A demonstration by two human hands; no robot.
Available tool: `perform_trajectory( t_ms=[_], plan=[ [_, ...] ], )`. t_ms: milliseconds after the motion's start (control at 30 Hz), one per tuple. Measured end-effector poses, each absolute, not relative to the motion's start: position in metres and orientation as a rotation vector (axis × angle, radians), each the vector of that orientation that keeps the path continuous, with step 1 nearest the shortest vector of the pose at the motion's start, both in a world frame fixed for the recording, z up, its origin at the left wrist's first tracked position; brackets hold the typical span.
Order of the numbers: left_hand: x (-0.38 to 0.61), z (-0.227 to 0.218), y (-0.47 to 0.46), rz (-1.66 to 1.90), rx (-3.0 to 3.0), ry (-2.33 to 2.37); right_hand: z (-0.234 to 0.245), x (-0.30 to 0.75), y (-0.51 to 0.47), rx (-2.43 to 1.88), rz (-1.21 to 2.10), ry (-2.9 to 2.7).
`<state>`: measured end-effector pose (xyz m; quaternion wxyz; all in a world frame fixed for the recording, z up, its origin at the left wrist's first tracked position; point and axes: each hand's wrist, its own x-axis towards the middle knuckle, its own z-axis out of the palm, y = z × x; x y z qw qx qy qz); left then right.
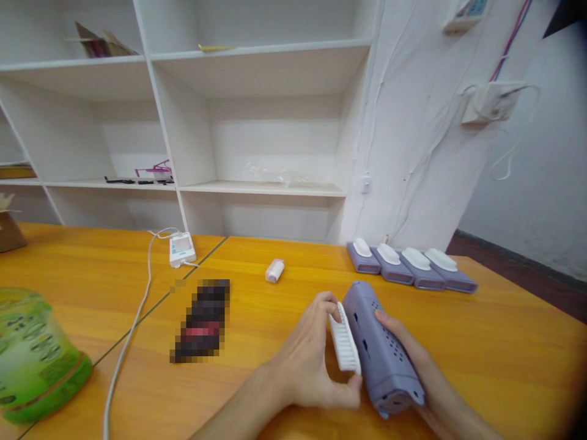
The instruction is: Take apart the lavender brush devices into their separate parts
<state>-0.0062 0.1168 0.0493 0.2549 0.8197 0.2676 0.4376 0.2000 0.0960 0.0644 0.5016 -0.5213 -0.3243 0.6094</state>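
My left hand point(316, 357) is closed on a white oval piece point(343, 339) with a ribbed, brush-like face, pinched at its two ends between thumb and fingers. Just to its right, my right hand point(410, 348) grips a long purple plastic casing point(378, 348) from its right side, thumb on top. Round holes dot the casing's upper face, and two dark slots show on the side facing the white piece. The casing is tilted, one end toward me. The two parts are very close; I cannot tell if they touch. Most right-hand fingers are hidden.
Several purple housings point(413, 278) topped with white ovals line the table's back right. A small white-pink object point(275, 271) lies mid-table. Left are a pixelated dark item point(202, 321), a white cable point(132, 330), a white device point(182, 249) and a green bottle point(39, 360). White shelves point(261, 55) stand behind.
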Motion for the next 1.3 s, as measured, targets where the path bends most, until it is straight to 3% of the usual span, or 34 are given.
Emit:
perform_trajectory(
  t_ms=[267, 533, 733, 967, 1300],
  plan=[
    [-0.044, 0.056, 0.138, 0.984, 2.327, 1.33, 0.06, 0.221, 0.112, -0.95, 1.877, -0.487],
    [-0.043, 0.036, 0.149, 1.13, 2.319, 1.65, 0.047, 0.227, 0.116, -1.136, 1.799, -0.683],
    [0.003, 0.018, 0.125, 1.233, 1.852, 1.17, 0.059, 0.208, 0.096, -1.173, 1.933, -0.69],
    [0.037, 0.002, 0.117, 1.179, 1.207, 0.678, 0.057, 0.19, 0.094, -1.088, 1.827, -0.641],
    [0.046, 0.005, 0.118, 0.968, 0.909, 0.627, 0.051, 0.221, 0.116, -1.025, 1.59, -0.666]
  ],
)
